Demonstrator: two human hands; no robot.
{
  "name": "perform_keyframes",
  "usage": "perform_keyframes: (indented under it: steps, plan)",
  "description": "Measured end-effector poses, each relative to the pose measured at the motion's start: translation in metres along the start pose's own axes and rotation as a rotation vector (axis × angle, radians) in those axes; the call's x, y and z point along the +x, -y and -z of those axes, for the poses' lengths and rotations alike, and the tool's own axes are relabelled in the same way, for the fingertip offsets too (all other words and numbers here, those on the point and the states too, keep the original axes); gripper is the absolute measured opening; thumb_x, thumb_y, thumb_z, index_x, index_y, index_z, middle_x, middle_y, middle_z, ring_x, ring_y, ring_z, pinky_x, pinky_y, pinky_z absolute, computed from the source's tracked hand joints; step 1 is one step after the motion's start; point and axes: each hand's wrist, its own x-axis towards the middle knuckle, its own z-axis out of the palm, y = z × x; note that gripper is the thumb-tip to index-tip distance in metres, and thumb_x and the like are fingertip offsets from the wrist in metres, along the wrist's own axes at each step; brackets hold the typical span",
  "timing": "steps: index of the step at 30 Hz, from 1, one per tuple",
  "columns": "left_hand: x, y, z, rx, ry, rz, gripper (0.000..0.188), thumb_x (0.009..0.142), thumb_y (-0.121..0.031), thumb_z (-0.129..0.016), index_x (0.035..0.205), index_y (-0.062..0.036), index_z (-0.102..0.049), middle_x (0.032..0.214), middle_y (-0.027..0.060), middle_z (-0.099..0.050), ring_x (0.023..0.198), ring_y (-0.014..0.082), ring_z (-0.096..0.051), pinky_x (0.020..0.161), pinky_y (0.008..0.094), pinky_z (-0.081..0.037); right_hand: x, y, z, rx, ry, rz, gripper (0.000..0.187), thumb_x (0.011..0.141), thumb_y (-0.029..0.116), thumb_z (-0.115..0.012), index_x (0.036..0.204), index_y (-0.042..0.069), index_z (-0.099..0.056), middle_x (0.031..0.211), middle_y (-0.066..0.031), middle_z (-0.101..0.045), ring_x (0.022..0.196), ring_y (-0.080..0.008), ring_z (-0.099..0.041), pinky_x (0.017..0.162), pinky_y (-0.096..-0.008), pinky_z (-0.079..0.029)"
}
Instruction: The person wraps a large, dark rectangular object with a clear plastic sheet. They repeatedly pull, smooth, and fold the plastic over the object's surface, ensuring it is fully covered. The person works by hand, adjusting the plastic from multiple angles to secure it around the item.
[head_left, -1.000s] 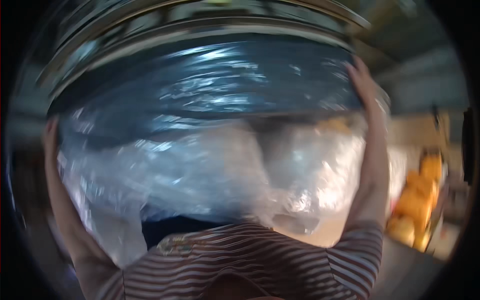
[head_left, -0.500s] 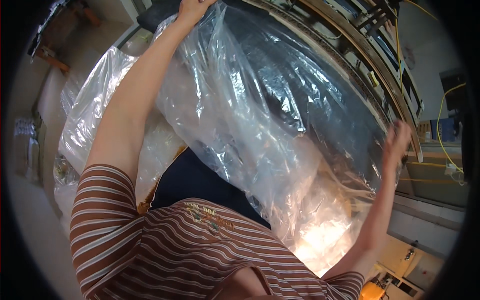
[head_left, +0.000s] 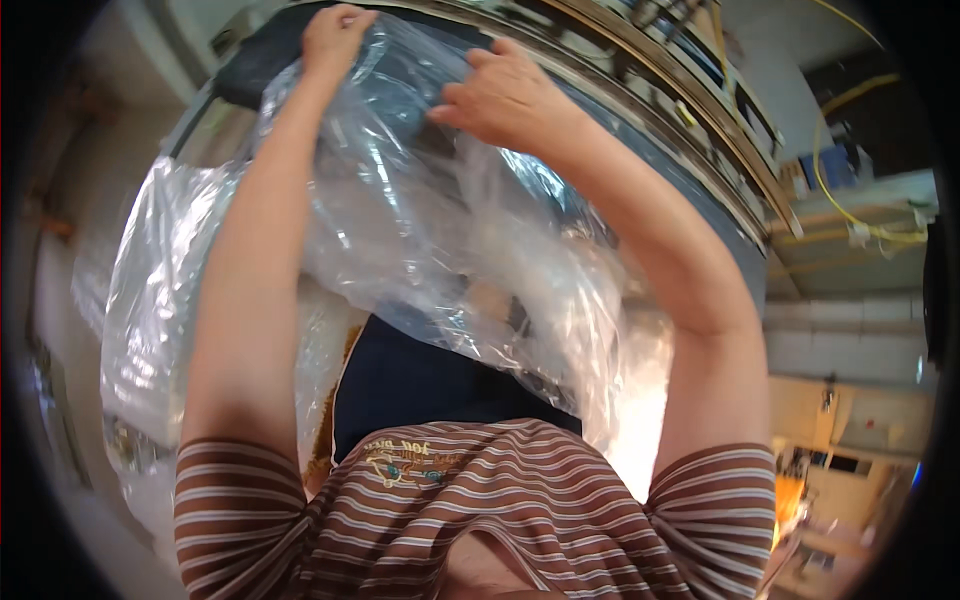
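A large sheet of clear, crinkled plastic film [head_left: 400, 230] spreads over a dark surface [head_left: 425, 30] and hangs down across my lap. At its far left edge my left hand [head_left: 335, 45] is closed, the film's edge pinched between thumb and fingers. My right hand [head_left: 510, 100] is over the film a little to the right. Its fingers are bent but apart, and nothing shows between them. Whether the fingertips touch the film I cannot tell.
Along the far right runs a long machine frame with wooden and metal rails [head_left: 680, 110]. A yellow cable [head_left: 820, 170] hangs at the right. More clear plastic [head_left: 160, 300] drapes down at the left. Shelving with a blue box [head_left: 828, 167] stands further right.
My right hand has swung from the far right in to the left, over the film near my left hand. The left hand keeps its pinch. The film has drawn in toward the left.
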Motion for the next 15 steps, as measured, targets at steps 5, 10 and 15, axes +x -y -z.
perform_keyframes:
  steps: [5,10,15]
  plan:
    - [0.0,-0.009,-0.003,-0.006,0.128,-0.068,0.034,0.077,-0.042,-0.068,0.091,-0.0109,-0.07,0.086,0.0069,-0.065,0.082,0.021,-0.062,0.075,0.0316,-0.046,-0.2,-0.006,0.044,0.007,0.085,-0.385,0.033,0.086,0.036,-0.058,0.064,0.012,-0.061,0.061,-0.0018,-0.057,0.074,-0.0203,-0.053,0.075,-0.036,-0.038]
    - [0.01,-0.003,-0.013,-0.002,0.268,-0.074,0.039,0.081,-0.04,-0.067,0.097,-0.004,-0.068,0.09,0.008,-0.067,0.083,0.0159,-0.061,0.077,0.027,-0.045,-0.403,0.026,0.096,-0.294,0.243,-0.881,0.032,0.085,0.035,-0.06,0.065,0.01,-0.064,0.069,-0.004,-0.064,0.072,-0.0218,-0.057,0.073,-0.0361,-0.039]
    - [0.025,0.042,-0.015,0.086,0.26,-0.078,0.038,0.084,-0.038,-0.065,0.1,-0.0036,-0.067,0.092,0.0071,-0.067,0.083,0.0164,-0.061,0.078,0.0274,-0.045,-0.48,0.012,0.138,-0.196,-0.138,-1.356,0.049,0.086,0.031,-0.063,0.125,0.006,-0.049,0.095,-0.0103,-0.065,0.082,-0.0233,-0.061,0.071,-0.038,-0.042]
